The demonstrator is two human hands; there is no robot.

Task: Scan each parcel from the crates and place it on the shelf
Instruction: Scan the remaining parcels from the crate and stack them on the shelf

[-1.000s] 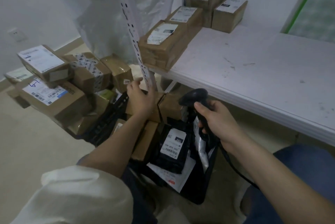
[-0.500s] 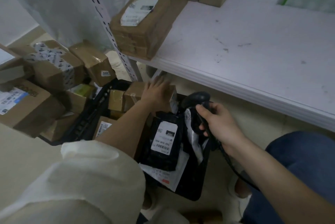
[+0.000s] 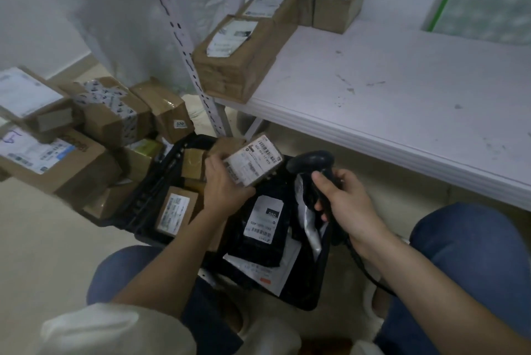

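Observation:
My left hand (image 3: 222, 182) grips a small cardboard parcel (image 3: 254, 162) with a white barcode label, tilted label-up just above the black crate (image 3: 304, 288). My right hand (image 3: 343, 202) is closed around a black handheld scanner (image 3: 311, 163), whose head sits just right of the parcel. Inside the crate lie a black bag parcel (image 3: 263, 225) with a white label, a labelled small box (image 3: 173, 209) and other packets. The white shelf (image 3: 402, 90) stretches to the right, with several cardboard boxes (image 3: 238, 58) at its far left end.
A pile of cardboard boxes (image 3: 71, 136) lies on the floor at the left. A perforated white shelf upright (image 3: 186, 50) rises beside the crate. My knees in blue jeans (image 3: 471, 254) frame the crate; the scanner's cable (image 3: 370, 271) trails past my right wrist.
My left hand has reached into the crate, taken hold of the small labelled box and lifted it, turning its label up toward the scanner. The right hand has stayed with the scanner.

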